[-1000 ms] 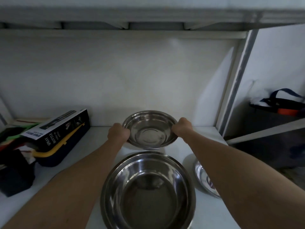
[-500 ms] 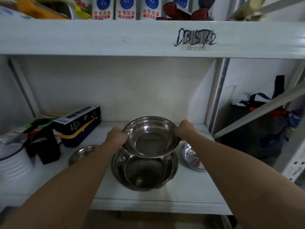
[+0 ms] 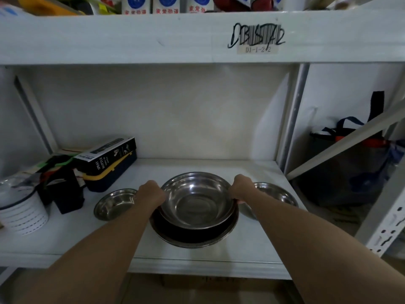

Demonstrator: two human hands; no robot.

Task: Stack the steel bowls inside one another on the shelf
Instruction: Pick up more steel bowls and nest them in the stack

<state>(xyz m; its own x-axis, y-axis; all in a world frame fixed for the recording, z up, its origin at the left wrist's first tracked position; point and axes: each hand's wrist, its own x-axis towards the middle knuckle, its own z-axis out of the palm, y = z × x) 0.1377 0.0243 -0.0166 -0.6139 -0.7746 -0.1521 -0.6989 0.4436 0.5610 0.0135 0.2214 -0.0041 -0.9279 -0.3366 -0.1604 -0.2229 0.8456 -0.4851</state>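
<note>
A medium steel bowl (image 3: 196,199) sits tilted inside a larger steel bowl (image 3: 197,236) at the middle of the white shelf (image 3: 252,244). My left hand (image 3: 151,193) grips the medium bowl's left rim and my right hand (image 3: 242,187) grips its right rim. A small steel bowl (image 3: 114,204) rests on the shelf to the left, just behind my left forearm. Another steel bowl (image 3: 274,195) lies to the right, partly hidden by my right forearm.
A black spray-bottle box (image 3: 105,155) lies on a dark blue case with a yellow handle at the left. A white striped container (image 3: 20,210) stands at the far left. The upper shelf board (image 3: 153,38) overhangs. A steel upright (image 3: 292,119) bounds the right side.
The medium bowl has come down from above the large bowl into it, with both hands still on its rim. The view has pulled back and down from the shelf.
</note>
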